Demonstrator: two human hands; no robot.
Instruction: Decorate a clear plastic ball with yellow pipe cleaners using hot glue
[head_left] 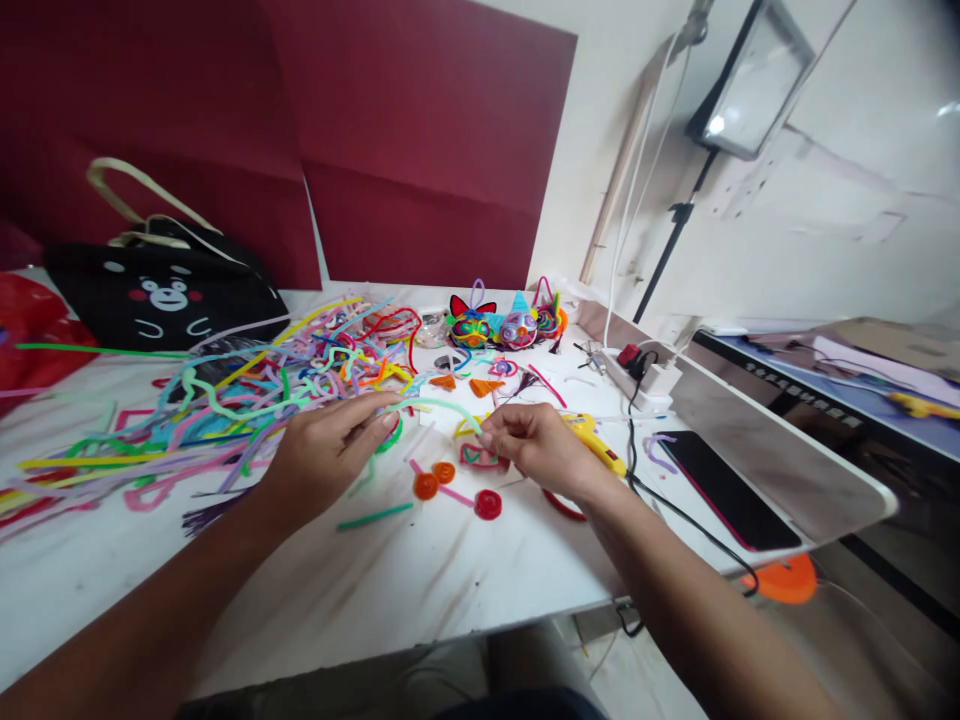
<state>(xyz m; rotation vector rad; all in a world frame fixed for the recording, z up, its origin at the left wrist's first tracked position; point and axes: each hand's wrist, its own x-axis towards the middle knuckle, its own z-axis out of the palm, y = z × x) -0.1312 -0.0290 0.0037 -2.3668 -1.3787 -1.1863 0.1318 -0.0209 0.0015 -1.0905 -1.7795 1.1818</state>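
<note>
A pale green pipe cleaner arches between my two hands above the white table. My left hand pinches its left end, and my right hand pinches its right end. Below them lie two orange coils, a red coil and a pink strip. A short teal piece rests nearer the front edge. Just beyond my right hand is a small pink and green shaped piece, partly hidden by the fingers.
Many coloured pipe cleaners are heaped on the left, before a black bag. Colourful craft figures stand at the back. On the right are a yellow glue gun, a black cable, a power strip and a phone.
</note>
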